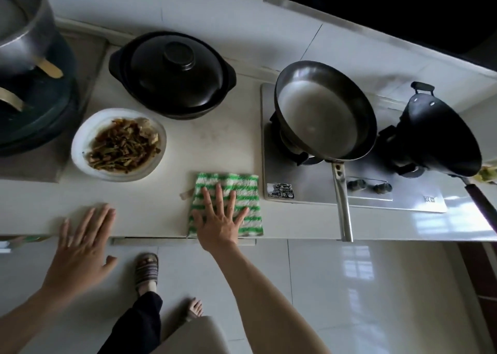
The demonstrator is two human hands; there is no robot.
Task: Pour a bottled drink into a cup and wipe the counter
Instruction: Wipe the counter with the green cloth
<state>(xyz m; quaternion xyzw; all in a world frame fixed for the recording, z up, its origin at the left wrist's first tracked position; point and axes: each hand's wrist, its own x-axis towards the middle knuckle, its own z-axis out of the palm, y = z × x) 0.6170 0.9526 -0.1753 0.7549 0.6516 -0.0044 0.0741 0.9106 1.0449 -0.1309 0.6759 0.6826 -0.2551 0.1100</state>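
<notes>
While right hand (219, 219) presses flat on striped cloth (234, 192), left hand (80, 243) hovers spread — palms hidden.

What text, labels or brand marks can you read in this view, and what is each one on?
Nothing here reads clearly.
Sticker on the front left corner of the stove top: dark label with print, too small and blurred to read.
Mark on the stove top's front right: two printed characters, seen upside down, too blurred to read for certain.
Cloth under the right hand: green stripes only, no text.
</notes>
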